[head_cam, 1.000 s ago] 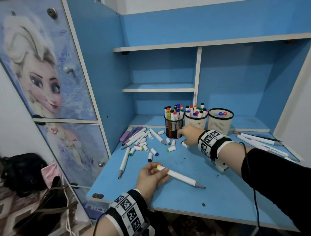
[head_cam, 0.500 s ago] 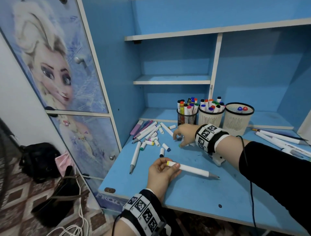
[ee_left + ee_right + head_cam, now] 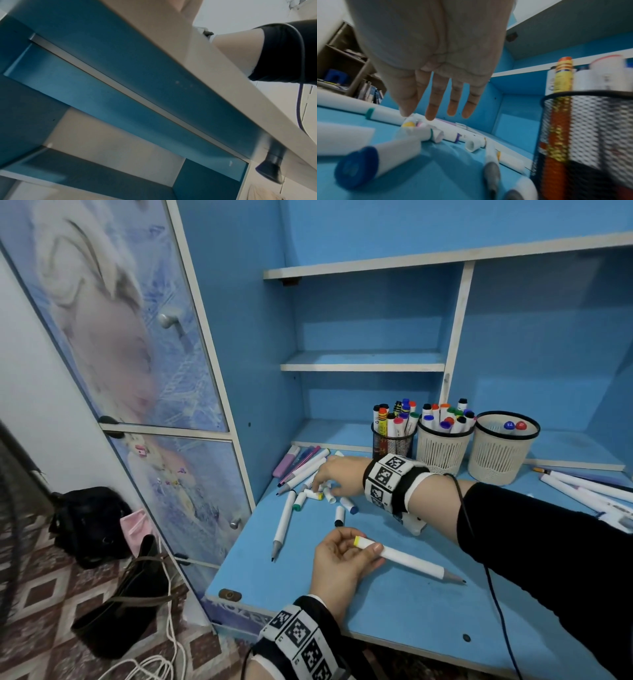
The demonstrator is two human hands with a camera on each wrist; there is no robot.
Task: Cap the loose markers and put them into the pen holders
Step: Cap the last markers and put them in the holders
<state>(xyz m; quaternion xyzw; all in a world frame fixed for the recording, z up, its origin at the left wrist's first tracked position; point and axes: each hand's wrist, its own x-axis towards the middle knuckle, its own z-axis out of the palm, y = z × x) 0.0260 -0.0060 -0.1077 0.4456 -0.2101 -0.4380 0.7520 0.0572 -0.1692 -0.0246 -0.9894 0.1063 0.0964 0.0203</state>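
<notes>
My left hand grips a white marker with a yellow end band, its bare dark tip pointing right; in the left wrist view the marker's barrel runs across the picture. My right hand reaches over the pile of loose caps, fingers straight, tips just above a yellow cap. A blue cap and a black cap lie nearer me. At the back stand three holders: black mesh, a white basket and a nearly empty white basket.
An uncapped marker lies left of the caps, and more markers rest against the cupboard side. Several long white markers lie at the right. Shelves rise behind the holders. A cable trails across the desk.
My right hand has moved left, from beside the black mesh holder to the pile of caps. The left hand still holds the marker, and my view has shifted left.
</notes>
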